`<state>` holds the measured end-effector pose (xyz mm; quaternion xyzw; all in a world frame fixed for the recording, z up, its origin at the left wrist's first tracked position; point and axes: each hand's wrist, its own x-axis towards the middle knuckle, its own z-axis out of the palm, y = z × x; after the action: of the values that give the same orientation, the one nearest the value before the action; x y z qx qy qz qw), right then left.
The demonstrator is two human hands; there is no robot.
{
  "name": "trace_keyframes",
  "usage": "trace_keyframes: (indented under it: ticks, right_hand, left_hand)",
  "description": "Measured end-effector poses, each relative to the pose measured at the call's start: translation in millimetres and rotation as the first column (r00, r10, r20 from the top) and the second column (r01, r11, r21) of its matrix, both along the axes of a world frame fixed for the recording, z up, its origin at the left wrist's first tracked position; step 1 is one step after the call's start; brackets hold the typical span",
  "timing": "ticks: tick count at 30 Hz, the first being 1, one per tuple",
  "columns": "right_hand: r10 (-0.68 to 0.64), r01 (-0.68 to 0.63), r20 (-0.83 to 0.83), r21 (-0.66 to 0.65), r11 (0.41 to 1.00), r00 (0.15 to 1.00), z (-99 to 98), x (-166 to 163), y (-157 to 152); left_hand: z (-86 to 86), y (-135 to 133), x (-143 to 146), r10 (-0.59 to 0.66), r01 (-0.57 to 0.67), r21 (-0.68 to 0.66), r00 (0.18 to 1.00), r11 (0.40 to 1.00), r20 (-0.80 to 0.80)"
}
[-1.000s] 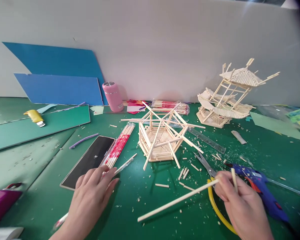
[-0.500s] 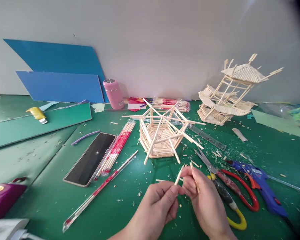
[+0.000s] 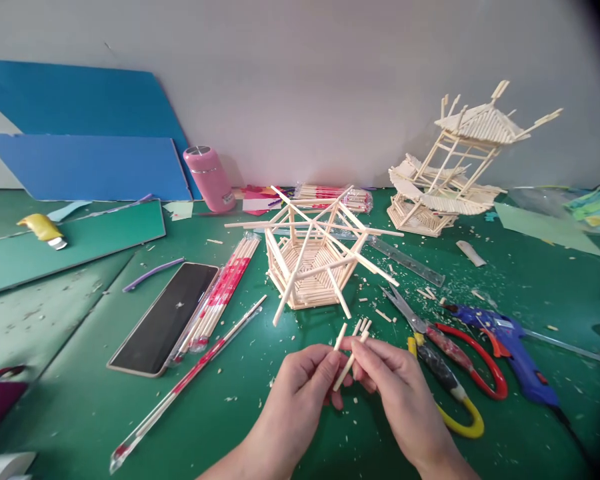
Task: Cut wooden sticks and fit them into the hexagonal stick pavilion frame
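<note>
My left hand (image 3: pixel 305 383) is closed, pinching a short wooden stick (image 3: pixel 341 337) between thumb and fingers. Beside it, my right hand (image 3: pixel 393 380) pinches another short wooden stick (image 3: pixel 351 362), held at a slant close to the first. A few more stick ends (image 3: pixel 364 325) show just behind the right fingertips; whether the fingers hold them I cannot tell. Just beyond both hands stands a six-sided frame of wooden sticks (image 3: pixel 313 277), with a slatted base, short posts and long sticks crossing on top and jutting outward.
At the right lie red-and-yellow-handled scissors (image 3: pixel 450 363) and a blue glue gun (image 3: pixel 510 340). A finished-looking stick pavilion (image 3: pixel 445 167) stands tilted behind. To the left are a phone (image 3: pixel 165 320), packed sticks (image 3: pixel 225 287) and a pink bottle (image 3: pixel 210 179). Wood scraps litter the green table (image 3: pixel 180 427).
My right hand has turned and lowered its stick across, close to the left hand's stick. More stick ends now show behind the fingers. The whole view has shifted slightly.
</note>
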<state>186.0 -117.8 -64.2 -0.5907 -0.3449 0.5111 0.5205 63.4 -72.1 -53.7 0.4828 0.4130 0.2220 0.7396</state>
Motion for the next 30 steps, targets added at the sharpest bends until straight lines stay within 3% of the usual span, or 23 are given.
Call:
trace_keyframes:
  ticks: [8,15,30]
  right_hand:
    - [0.139,-0.148,0.234,0.021,0.989,0.962,6.4,2.5,4.8]
    - [0.156,-0.161,0.212,0.01,0.987,0.965,4.7,4.6,4.6]
    - [0.148,-0.16,0.21,0.04,0.986,0.966,6.3,3.6,4.4]
  left_hand:
    - [-2.8,-2.3,-1.8,-0.054,0.054,-0.035,0.999,0.998,0.003]
    - [-2.2,-2.1,-2.1,-0.072,0.087,-0.157,0.993,0.984,0.098]
    - [-3.0,-3.4,-3.6,-0.055,0.084,-0.206,0.988,0.975,0.146]
